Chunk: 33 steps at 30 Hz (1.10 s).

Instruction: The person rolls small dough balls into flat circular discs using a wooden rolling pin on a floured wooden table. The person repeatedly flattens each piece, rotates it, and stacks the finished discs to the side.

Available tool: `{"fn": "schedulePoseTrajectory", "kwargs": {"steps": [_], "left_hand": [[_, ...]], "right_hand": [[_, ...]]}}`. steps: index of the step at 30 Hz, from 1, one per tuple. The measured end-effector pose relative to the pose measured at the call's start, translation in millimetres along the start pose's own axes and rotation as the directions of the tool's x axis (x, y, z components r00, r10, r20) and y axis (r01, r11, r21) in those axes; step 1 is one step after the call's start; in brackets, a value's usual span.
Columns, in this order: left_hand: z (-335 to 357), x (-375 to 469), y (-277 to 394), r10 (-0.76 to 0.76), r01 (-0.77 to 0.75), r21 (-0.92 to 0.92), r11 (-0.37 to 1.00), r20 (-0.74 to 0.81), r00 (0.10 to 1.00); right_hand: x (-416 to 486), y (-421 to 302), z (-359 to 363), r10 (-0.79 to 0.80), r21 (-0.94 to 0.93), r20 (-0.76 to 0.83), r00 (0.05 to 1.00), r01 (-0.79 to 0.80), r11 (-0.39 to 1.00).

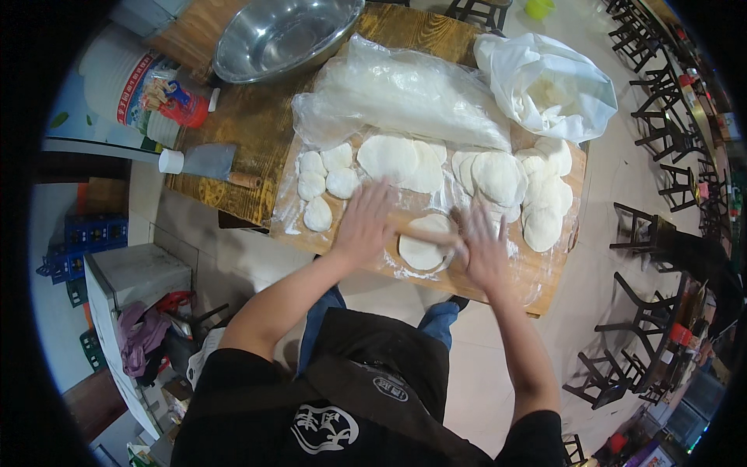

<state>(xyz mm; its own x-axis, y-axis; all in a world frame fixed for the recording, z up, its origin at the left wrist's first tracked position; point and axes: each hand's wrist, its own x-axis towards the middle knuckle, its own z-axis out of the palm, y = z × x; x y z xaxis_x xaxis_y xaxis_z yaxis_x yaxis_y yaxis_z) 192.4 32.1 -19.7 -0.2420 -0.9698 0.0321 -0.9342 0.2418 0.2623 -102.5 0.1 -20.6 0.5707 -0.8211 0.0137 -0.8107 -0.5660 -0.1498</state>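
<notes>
A thin wooden rolling pin (429,235) lies across a round of dough (417,254) on the floured wooden board (356,257). My left hand (366,225) bears on the pin's left end with its fingers stretched out. At the other end is my right hand (485,248), blurred, its palm over the pin. Both palms hide the pin's ends. To the left sit several small dough pieces (311,185). Flattened dough rounds (388,156) lie beyond my left hand. More overlapping rounds (496,175) are beyond my right hand, and another stack (547,201) lies at the board's right side.
Clear plastic sheeting (408,93) covers a bulky mass behind the rounds. A white bag (548,87) stands open at the back right, near a steel basin (286,38) at the back left. A scraper with a wooden handle (216,165) lies on the dark table (245,122).
</notes>
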Motion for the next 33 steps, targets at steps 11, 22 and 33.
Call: {"fn": "schedulePoseTrajectory", "kwargs": {"steps": [11,22,33], "left_hand": [[-13,-61,13,0.076,-0.066,-0.048,0.997,0.279,0.957],[-12,3,7,0.076,-0.077,0.012,0.997,0.093,0.993],[3,20,54,-0.477,0.408,-0.313,0.858,-0.188,0.859]], "right_hand": [[-53,-29,-25,-0.068,0.178,0.312,0.948,0.012,0.984],[-24,-18,-14,0.074,-0.013,0.147,0.986,-0.073,0.997],[-29,-22,-14,0.210,0.293,-0.046,0.977,-0.188,0.937]]}}
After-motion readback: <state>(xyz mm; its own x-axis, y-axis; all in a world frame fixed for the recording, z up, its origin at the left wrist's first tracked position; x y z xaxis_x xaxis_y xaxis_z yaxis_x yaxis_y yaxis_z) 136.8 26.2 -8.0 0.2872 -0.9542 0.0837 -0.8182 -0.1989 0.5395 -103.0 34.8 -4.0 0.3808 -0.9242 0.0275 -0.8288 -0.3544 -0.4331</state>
